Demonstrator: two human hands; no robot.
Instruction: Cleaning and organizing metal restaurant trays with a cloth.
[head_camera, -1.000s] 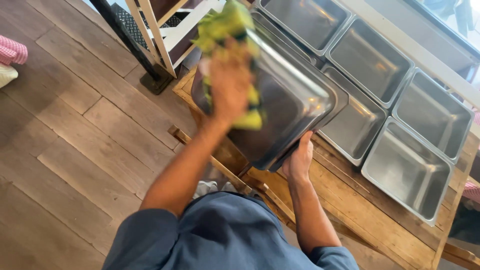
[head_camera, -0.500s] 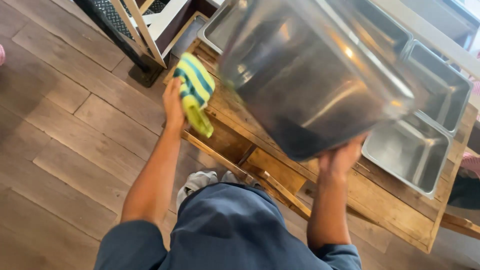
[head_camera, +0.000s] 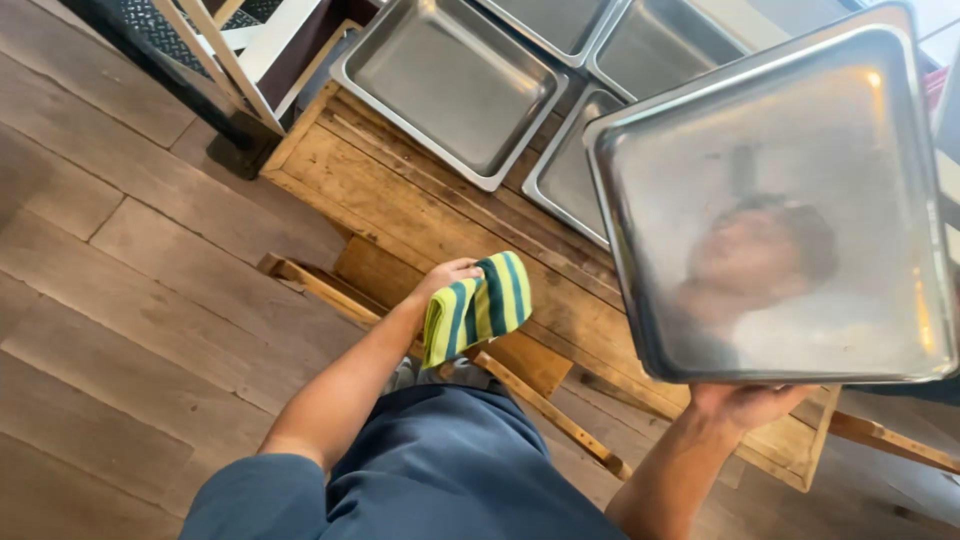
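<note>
Holding: right hand (head_camera: 748, 402), fingers clamped on the lower rim of a tilted steel pan (head_camera: 780, 200), at 3 o'clock. Left hand (head_camera: 447, 277), centre, fingers closed around a green-striped cloth (head_camera: 480, 306). Wooden table (head_camera: 400, 200) with empty steel pans (head_camera: 450, 85) at 12 o'clock.

Five steel pans show: one held up at the right of the frame (head_camera: 800, 200) and four lying on the desk (head_camera: 400, 190) along the top: (head_camera: 450, 85), (head_camera: 545, 20), (head_camera: 665, 45), (head_camera: 570, 180). There is one green-and-yellow striped cloth (head_camera: 480, 305), near the frame's middle.
</note>
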